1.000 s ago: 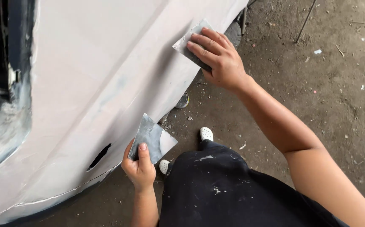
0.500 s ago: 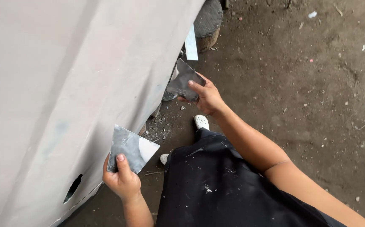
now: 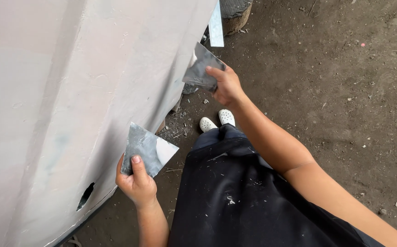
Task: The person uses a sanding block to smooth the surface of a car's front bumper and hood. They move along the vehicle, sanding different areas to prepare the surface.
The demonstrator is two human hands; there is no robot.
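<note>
Count: two hands, two flat metal spreader plates, one large primed grey body panel, two white shoes, one tyre.

Left hand: fingers closed on the lower spreader plate, thumb pressed flat on its face, remaining fingers behind it and hidden. The plate is roughly square, grey, with a pale putty smear at its right corner. It stands on a diagonal: one corner points up and to the left, touching or just beside the panel surface; the smeared corner points right, out over the dirt floor.

Right hand: fingers curled around the lower right edge of the upper spreader plate, grip narrow. Its long axis runs from upper left to lower right; its left edge sits at the panel's edge. Whether it actually touches the panel I cannot tell.

Panel: one dark slot-shaped hole near the lower edge, below and left of the left hand.

Two white clogs sit side by side on the floor between the hands, toes pointing up the frame. The tyre stands at the top edge, beyond the right hand.
</note>
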